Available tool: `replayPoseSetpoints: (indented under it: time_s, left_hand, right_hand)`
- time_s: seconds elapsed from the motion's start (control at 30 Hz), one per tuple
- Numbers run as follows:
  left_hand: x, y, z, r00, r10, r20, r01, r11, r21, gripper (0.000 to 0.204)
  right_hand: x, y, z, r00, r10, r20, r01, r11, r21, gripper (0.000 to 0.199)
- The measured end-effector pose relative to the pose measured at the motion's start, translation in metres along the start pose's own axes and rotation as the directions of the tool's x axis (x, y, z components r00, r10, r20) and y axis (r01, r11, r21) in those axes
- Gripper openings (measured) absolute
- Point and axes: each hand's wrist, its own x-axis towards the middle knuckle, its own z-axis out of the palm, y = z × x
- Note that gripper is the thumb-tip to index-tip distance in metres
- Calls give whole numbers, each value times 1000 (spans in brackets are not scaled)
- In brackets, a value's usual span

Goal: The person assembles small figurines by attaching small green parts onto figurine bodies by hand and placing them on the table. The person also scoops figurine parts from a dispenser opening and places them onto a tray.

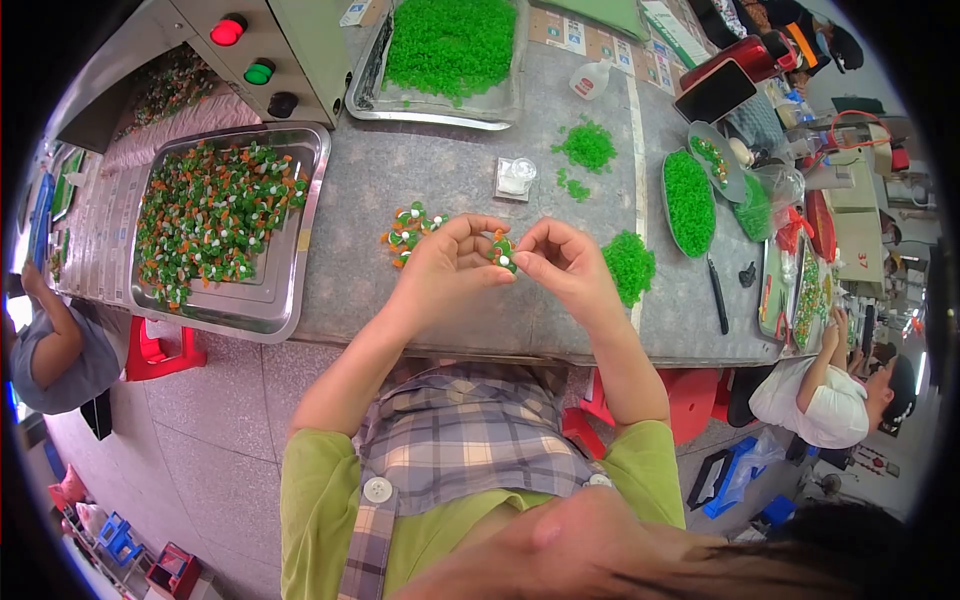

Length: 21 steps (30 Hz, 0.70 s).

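Between my two hands is a small figurine (503,252) in green, white and orange. My left hand (447,268) pinches it from the left, thumb below and fingers curled above. From the right, the thumb and fingertips of my right hand (566,265) meet at its edge; whether they hold a tiny piece cannot be seen. Just beyond my left hand lies a small heap of similar figurines (408,235). A pile of small green pieces (629,268) lies beside my right hand. Farther off are a looser green pile (587,147) and a little white dish (516,178).
A metal tray (318,190) of many figurines stands at left, below a machine with buttons (258,72). Another tray (430,118) holds green pieces at the back. At right are an oval dish of green pieces (690,205), a black pen-like tool (717,295) and a phone (716,91). Co-workers sit at both sides.
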Motion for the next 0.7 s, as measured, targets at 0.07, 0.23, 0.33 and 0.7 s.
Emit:
replayPoseSetpoints:
  time_s: [0.07, 0.23, 0.33, 0.7]
  left_hand:
    - [-1, -2, 2, 999, 37, -20, -36, 999, 35, 44]
    - [-2, -3, 4, 991, 110, -74, -83, 948, 307, 43]
    - [-2, -5, 3, 988, 132, -76, -94, 922, 374, 43]
    - [-10, 20, -35, 946, 193, -262, -73, 911, 405, 41]
  right_hand:
    - [1, 0, 0, 997, 82, -2, -82, 991, 103, 9]
    - [2, 18, -5, 991, 107, 74, -125, 945, 304, 12]
    - [2, 20, -7, 988, 120, 100, -145, 940, 308, 12]
    - [-2, -1, -35, 984, -37, -177, 44, 998, 35, 11]
